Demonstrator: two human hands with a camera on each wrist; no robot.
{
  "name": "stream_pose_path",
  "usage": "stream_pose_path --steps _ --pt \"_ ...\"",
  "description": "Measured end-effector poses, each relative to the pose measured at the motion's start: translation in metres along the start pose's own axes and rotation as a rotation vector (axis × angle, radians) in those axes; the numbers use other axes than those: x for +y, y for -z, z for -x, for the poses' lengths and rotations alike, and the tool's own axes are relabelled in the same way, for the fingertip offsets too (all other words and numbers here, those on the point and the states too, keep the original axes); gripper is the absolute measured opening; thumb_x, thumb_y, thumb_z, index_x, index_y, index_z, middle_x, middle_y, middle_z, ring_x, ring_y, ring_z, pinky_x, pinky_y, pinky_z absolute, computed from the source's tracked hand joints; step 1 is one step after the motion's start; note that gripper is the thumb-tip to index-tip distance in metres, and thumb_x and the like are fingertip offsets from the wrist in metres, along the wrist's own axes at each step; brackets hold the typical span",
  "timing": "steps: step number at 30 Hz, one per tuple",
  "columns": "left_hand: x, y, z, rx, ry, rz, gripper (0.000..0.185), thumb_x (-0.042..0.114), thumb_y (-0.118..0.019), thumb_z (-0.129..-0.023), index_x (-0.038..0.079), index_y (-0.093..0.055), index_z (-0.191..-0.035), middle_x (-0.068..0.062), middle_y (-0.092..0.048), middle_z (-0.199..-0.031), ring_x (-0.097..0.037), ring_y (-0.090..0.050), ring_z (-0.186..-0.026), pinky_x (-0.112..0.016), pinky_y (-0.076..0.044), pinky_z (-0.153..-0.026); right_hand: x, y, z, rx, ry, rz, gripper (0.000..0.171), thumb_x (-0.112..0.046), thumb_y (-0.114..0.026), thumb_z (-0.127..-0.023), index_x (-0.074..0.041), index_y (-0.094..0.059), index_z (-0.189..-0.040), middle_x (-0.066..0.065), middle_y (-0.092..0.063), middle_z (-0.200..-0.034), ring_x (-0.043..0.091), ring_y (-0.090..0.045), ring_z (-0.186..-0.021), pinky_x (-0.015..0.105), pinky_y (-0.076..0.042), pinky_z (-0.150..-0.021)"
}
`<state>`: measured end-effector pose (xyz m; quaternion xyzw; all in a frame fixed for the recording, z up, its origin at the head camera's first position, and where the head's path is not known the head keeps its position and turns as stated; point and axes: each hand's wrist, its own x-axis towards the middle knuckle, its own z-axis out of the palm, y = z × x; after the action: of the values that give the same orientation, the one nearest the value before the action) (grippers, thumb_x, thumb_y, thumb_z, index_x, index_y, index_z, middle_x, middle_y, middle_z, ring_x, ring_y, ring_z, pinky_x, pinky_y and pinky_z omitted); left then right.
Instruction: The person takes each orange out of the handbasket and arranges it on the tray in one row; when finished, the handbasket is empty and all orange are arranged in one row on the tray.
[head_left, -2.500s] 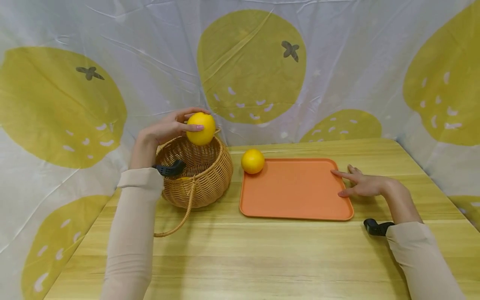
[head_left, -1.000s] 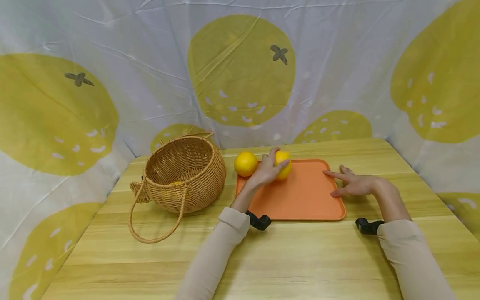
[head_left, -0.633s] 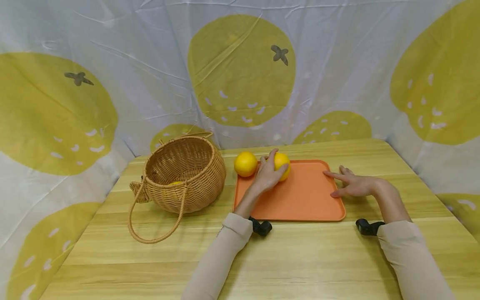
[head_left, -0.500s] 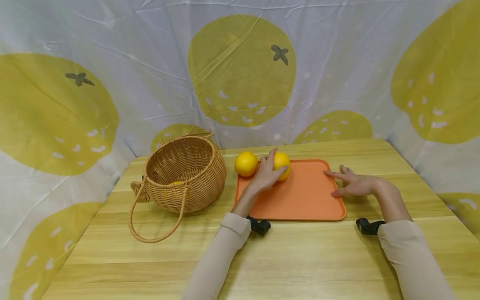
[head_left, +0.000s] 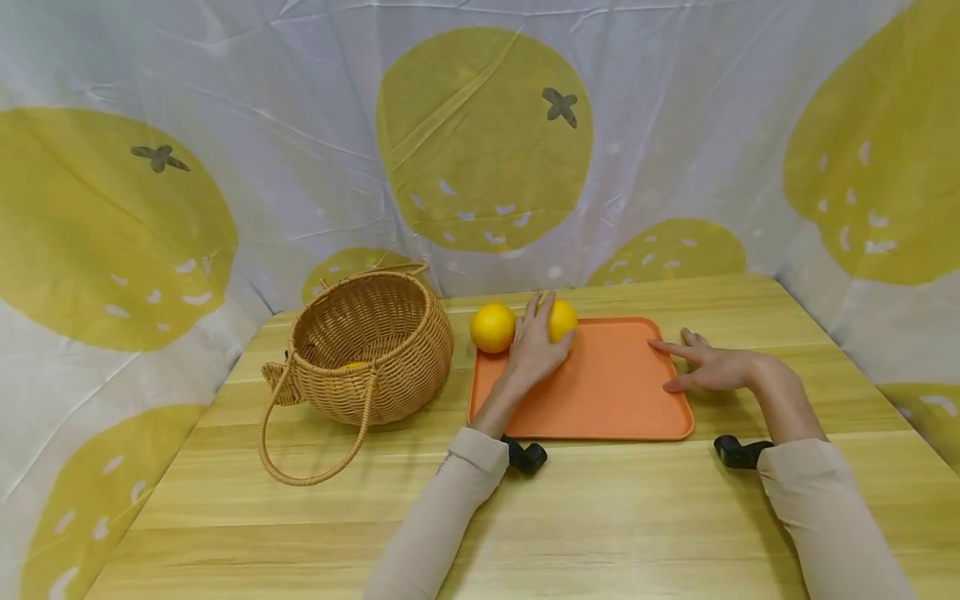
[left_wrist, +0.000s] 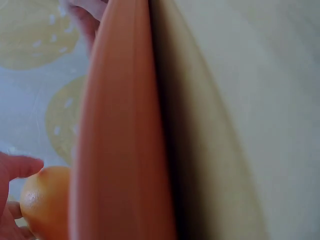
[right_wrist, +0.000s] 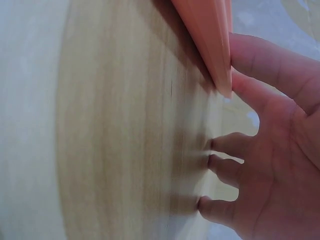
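My left hand (head_left: 536, 346) lies over an orange (head_left: 562, 321) on the back left part of the orange-coloured tray (head_left: 600, 392). Its fingers are spread and fairly straight against the fruit. In the left wrist view the thumb tip meets the top of that orange (left_wrist: 47, 202), whose right side the tray rim (left_wrist: 120, 125) hides. A second orange (head_left: 492, 327) sits at the tray's back left corner, just left of my hand. At the tray's right edge, my right hand (head_left: 716, 369) touches the rim with thumb and index finger; its other fingertips (right_wrist: 220, 207) rest on the table.
A wicker basket (head_left: 405, 379) stands left of the tray, its handle (head_left: 315, 481) folded down toward the front. Something yellow (head_left: 351, 366) shows inside it. The wooden table (head_left: 585, 517) backs onto a hanging cloth (head_left: 660, 125) printed with yellow fruit.
My left hand has carried an orange from above the basket to the tray. Its fingers have since loosened and straightened around the fruit. My right hand has stayed at the tray's right edge.
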<state>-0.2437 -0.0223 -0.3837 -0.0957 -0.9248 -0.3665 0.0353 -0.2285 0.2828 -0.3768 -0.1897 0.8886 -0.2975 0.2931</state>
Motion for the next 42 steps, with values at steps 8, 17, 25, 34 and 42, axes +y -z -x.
stream_pose_path --steps 8,17,25,34,42 --pt "-0.002 -0.002 0.001 0.046 -0.052 0.03 0.061 0.023 -0.069 -0.1 0.017 -0.044 -0.155 -0.013 -0.032 -0.168 -0.044 -0.047 -0.136 -0.057 -0.045 -0.11 0.018 -0.002 -0.01 0.006 -0.005 -0.006 0.112 -0.07 -0.07 -0.085 -0.017 -0.016 -0.167 0.034 0.026 -0.164 0.058 0.026 -0.149 0.086 0.008 -0.106" --pt "-0.001 0.0 0.003 0.109 -0.047 -0.006 0.062 0.025 -0.072 -0.099 0.013 -0.048 -0.155 -0.017 -0.04 -0.164 -0.046 -0.049 -0.138 -0.056 -0.043 -0.114 0.014 -0.001 -0.009 0.005 -0.001 -0.004 0.099 -0.06 -0.067 -0.093 -0.019 -0.016 -0.167 0.033 0.027 -0.165 0.056 0.027 -0.15 0.085 0.005 -0.108" --pt "0.006 0.003 0.003 0.117 0.005 -0.035 0.058 0.029 -0.069 -0.101 0.014 -0.051 -0.154 -0.015 -0.046 -0.161 -0.041 -0.05 -0.141 -0.055 -0.044 -0.115 -0.002 0.001 0.0 -0.007 0.013 -0.009 0.092 -0.045 -0.067 -0.099 -0.013 -0.014 -0.167 0.04 0.026 -0.161 0.062 0.026 -0.146 0.087 0.006 -0.105" --pt "0.006 0.003 0.003 0.192 -0.013 -0.141 0.053 0.027 -0.069 -0.101 0.007 -0.056 -0.147 -0.008 -0.056 -0.152 -0.034 -0.057 -0.13 -0.047 -0.052 -0.106 0.003 -0.001 -0.001 -0.009 0.036 -0.038 0.09 -0.044 -0.066 -0.1 -0.017 -0.014 -0.168 0.04 0.027 -0.16 0.06 0.029 -0.145 0.087 0.009 -0.103" --pt "0.004 0.003 0.004 0.192 -0.026 -0.125 0.06 0.026 -0.078 -0.095 0.007 -0.054 -0.147 -0.006 -0.058 -0.149 -0.032 -0.055 -0.131 -0.048 -0.051 -0.105 0.001 0.001 -0.001 -0.01 0.008 -0.016 0.092 -0.043 -0.067 -0.099 -0.013 -0.013 -0.167 0.038 0.026 -0.162 0.06 0.028 -0.147 0.086 0.007 -0.105"
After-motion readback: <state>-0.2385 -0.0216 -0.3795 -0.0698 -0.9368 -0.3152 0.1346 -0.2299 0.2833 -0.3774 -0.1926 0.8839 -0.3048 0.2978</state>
